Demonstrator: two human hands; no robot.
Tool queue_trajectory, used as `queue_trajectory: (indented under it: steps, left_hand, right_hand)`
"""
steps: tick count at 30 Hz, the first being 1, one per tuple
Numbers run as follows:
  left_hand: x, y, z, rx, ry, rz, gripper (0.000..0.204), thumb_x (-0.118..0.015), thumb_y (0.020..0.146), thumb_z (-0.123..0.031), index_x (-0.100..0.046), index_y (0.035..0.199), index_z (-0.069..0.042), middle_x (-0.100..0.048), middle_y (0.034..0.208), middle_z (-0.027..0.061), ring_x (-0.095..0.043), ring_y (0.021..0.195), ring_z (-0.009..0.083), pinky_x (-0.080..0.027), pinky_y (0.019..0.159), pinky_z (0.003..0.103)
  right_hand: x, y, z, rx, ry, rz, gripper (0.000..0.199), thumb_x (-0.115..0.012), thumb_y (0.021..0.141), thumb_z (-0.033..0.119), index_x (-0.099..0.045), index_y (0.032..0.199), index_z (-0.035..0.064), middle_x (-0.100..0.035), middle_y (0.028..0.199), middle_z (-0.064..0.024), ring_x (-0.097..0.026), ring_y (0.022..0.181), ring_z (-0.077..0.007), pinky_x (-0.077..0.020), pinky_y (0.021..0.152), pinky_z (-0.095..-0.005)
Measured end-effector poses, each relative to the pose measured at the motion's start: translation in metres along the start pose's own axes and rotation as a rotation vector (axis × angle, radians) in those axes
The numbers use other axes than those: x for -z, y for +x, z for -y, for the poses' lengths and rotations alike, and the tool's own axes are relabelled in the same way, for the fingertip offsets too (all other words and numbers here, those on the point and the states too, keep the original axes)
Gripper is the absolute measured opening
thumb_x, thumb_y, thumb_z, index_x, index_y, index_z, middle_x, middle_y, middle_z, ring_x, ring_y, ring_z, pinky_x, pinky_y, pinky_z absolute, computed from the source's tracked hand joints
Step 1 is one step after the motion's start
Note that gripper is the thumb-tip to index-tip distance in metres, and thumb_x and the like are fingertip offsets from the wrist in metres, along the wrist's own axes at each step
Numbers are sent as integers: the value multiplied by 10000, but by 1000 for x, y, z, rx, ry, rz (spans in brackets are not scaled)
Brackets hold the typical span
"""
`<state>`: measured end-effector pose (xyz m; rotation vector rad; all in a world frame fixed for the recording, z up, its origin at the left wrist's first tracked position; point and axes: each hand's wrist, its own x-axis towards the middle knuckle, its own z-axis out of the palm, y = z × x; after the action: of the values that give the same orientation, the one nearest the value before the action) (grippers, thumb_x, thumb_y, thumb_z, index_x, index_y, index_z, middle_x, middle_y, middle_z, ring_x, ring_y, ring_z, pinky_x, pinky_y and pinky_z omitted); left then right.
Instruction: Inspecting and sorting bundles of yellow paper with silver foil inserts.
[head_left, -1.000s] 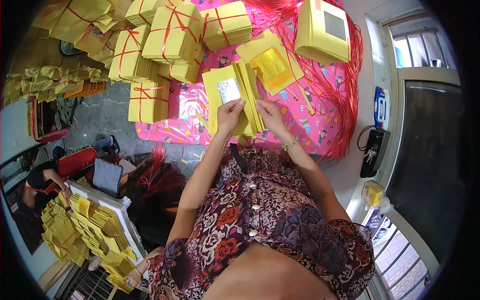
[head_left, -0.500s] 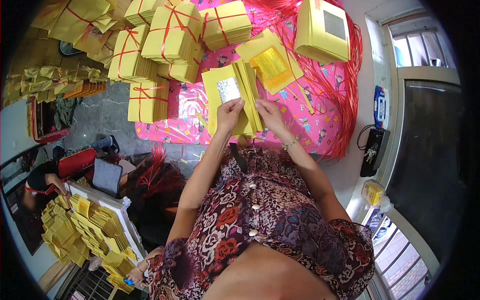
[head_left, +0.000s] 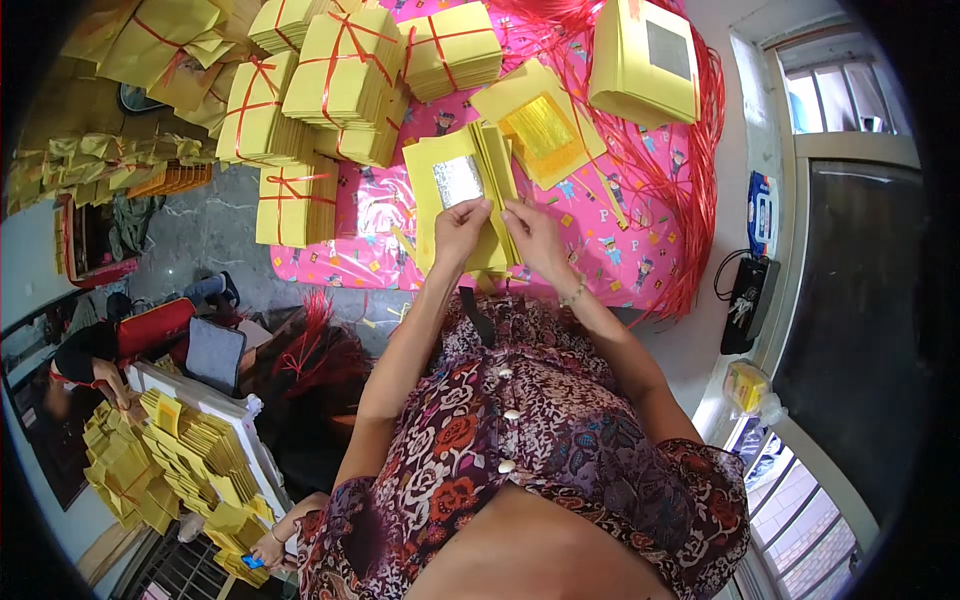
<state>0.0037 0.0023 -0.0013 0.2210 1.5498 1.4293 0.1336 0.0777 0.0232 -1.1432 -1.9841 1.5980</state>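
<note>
In front of me lies a loose stack of yellow paper sheets (head_left: 430, 165), its top sheet bearing a silver foil rectangle (head_left: 458, 182). My left hand (head_left: 458, 232) pinches the sheets near the middle, just below the foil. Opposite it, my right hand (head_left: 536, 236) is closed on the right-hand edges, which stand partly fanned up. The fingertips of both hands are close together, with sheet edges between them. Just beyond, a yellow sheet with a gold foil square (head_left: 542, 130) lies at an angle.
Yellow paper bundles tied with red ribbon (head_left: 340, 65) pile up at the back left of the pink patterned tablecloth (head_left: 375, 195). A thick untied stack (head_left: 620, 70) stands back right beside red ribbon strands (head_left: 705, 180). Other people's hands (head_left: 270, 548) work at a side table, lower left.
My right hand has shifted slightly left, toward my left hand, along the sheet edges. My left hand has barely moved. At the far left, a co-worker's arm has moved a little.
</note>
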Motion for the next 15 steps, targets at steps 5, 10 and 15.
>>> queue_trajectory:
  steps: [5, 10, 15]
  left_hand:
    - [-2, 0, -1, -14, 38, -6, 262, -697, 859, -212, -687, 984, 18, -664, 807, 13, -557, 681, 46, -453, 618, 187]
    - [-5, -4, -5, -30, -11, -15, 245, -697, 859, -205, -693, 989, 3, -672, 833, 9, -570, 710, 47, -459, 646, 188]
    - [-2, -4, -4, -18, -18, -18, 226, -692, 864, -198, -699, 992, -12, -676, 859, 2, -579, 743, 46, -464, 676, 190]
  right_hand:
    - [-2, -3, 16, 92, -163, -61, 282, -562, 915, 185, -608, 1144, 27, -641, 922, -214, -650, 725, -254, -493, 644, -334]
    - [-7, -3, 16, 165, -235, -106, 275, -566, 907, 178, -608, 1129, 22, -635, 943, -221, -644, 755, -329, -494, 659, -377]
    - [-9, -4, 17, 199, -252, -131, 282, -572, 902, 176, -600, 1127, 9, -629, 948, -224, -638, 749, -343, -493, 655, -384]
